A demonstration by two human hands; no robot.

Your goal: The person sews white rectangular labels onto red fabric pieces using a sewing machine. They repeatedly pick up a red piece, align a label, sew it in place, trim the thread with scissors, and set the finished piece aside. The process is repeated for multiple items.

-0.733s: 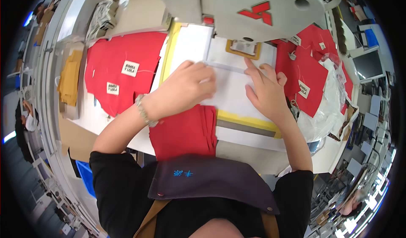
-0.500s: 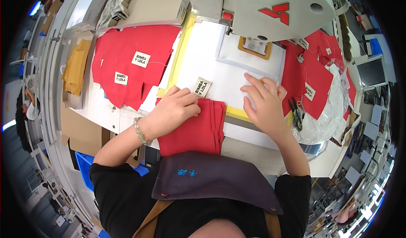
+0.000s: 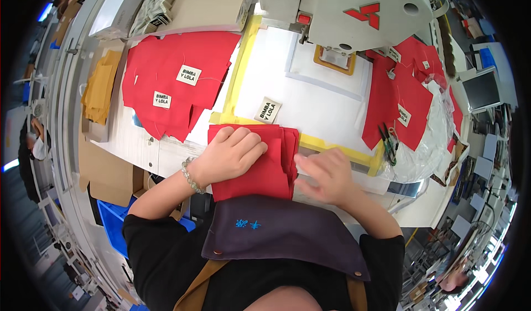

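Observation:
A stack of red fabric pieces (image 3: 251, 181) lies in front of me at the near edge of the white work surface. Across its top, my left hand (image 3: 229, 155) rests with curled fingers, gripping the upper fabric piece near its far edge. My right hand (image 3: 327, 176) is just right of the stack, somewhat blurred, thumb and fingers apart with nothing visible between them. Just beyond the stack sits a small cream label (image 3: 267, 110) with dark print. Farther back, a sewing machine head (image 3: 365, 18) overhangs a yellow-brown clamp frame (image 3: 335, 60) on the white sheet.
Red pieces with sewn labels (image 3: 177, 56) are spread at left, and others (image 3: 412, 120) lie at right over clear plastic (image 3: 420, 161). Green-handled snips (image 3: 389, 144) rest near them. Open cardboard boxes (image 3: 207, 7) stand at the back left. Yellow tape (image 3: 238, 73) borders the white sheet.
My right hand has come down and left from over the white sheet to the stack's right side. My left hand has moved slightly right and nearer on the red fabric.

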